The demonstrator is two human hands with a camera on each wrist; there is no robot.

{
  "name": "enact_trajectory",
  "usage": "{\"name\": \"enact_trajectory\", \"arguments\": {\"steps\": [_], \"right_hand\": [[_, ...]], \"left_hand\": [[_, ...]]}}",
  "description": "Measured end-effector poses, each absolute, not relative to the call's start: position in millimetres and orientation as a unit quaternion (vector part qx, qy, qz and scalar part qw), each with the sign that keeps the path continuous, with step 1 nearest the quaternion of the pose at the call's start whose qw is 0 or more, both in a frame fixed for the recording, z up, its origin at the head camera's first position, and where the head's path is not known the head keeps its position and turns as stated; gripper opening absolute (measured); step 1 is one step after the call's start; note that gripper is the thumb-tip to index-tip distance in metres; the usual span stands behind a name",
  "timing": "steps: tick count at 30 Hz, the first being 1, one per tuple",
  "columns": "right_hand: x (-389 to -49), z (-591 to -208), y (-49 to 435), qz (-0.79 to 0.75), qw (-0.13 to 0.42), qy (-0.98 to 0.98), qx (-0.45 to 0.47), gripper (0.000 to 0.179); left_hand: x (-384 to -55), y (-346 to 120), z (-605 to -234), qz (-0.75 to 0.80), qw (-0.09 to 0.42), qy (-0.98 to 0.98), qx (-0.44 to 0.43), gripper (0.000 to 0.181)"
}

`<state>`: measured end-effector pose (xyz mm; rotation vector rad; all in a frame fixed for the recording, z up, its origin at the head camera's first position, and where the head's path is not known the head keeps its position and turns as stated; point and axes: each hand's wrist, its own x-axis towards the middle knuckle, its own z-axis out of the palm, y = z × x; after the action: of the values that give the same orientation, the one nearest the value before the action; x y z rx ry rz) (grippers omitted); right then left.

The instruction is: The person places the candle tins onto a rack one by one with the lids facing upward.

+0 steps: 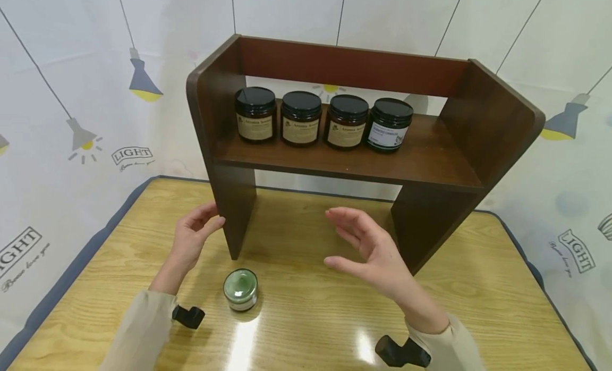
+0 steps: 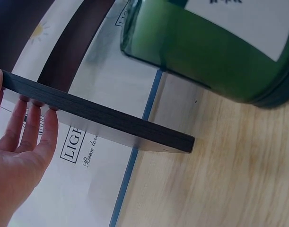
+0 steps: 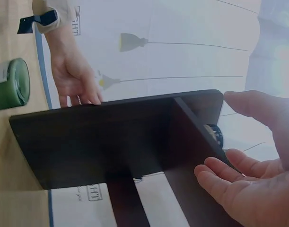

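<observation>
My left hand [image 1: 191, 233] holds the dark brown wooden shelf [image 1: 354, 166] by its left side panel, thumb at the front edge and fingertips against the outer face [image 2: 38, 137]. Empty and with fingers apart, my right hand [image 1: 373, 249] hovers in front of the shelf's lower opening. On the upper board stand three dark candle jars [image 1: 300, 118] with tan labels and one scented candle jar [image 1: 389, 125] with a white label, in a row toward the left. A green glass candle jar [image 1: 240, 289] sits on the table below my left hand.
The shelf stands on a light wood table [image 1: 306, 318] near its back edge. Its right side panel [image 1: 440, 222] rises beyond my right hand. A printed cloth backdrop [image 1: 172, 94] with lamp drawings surrounds the table.
</observation>
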<state>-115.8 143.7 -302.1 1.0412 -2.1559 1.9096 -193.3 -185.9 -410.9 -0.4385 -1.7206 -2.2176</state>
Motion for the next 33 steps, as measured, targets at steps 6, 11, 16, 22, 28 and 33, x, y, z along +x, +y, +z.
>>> {"name": "enact_trajectory", "arguments": {"steps": [6, 11, 16, 22, 28, 33], "right_hand": [[-115.1, -315.9, 134.2, 0.619, 0.019, -0.713, 0.33, 0.058], [-115.2, -328.2, 124.0, 0.617, -0.012, -0.72, 0.316, 0.059], [-117.2, -339.9, 115.2, 0.622, -0.045, -0.721, 0.303, 0.059], [-123.7, -358.9, 105.8, 0.62, -0.076, -0.727, 0.286, 0.059], [-129.1, -383.1, 92.2, 0.615, -0.098, -0.727, 0.291, 0.058], [-132.2, -399.7, 81.1, 0.612, -0.12, -0.724, 0.295, 0.059]], "left_hand": [[-194.2, -186.1, -411.7, -0.774, 0.149, -0.596, -0.153, 0.047], [-194.2, -186.5, -412.1, -0.772, 0.148, -0.6, -0.151, 0.049], [-193.7, -186.3, -411.1, -0.772, 0.146, -0.6, -0.151, 0.047], [-194.1, -187.3, -412.5, -0.769, 0.146, -0.604, -0.15, 0.048], [-193.7, -187.2, -412.4, -0.769, 0.145, -0.604, -0.153, 0.047], [-193.1, -186.5, -411.6, -0.771, 0.146, -0.601, -0.15, 0.048]]}}
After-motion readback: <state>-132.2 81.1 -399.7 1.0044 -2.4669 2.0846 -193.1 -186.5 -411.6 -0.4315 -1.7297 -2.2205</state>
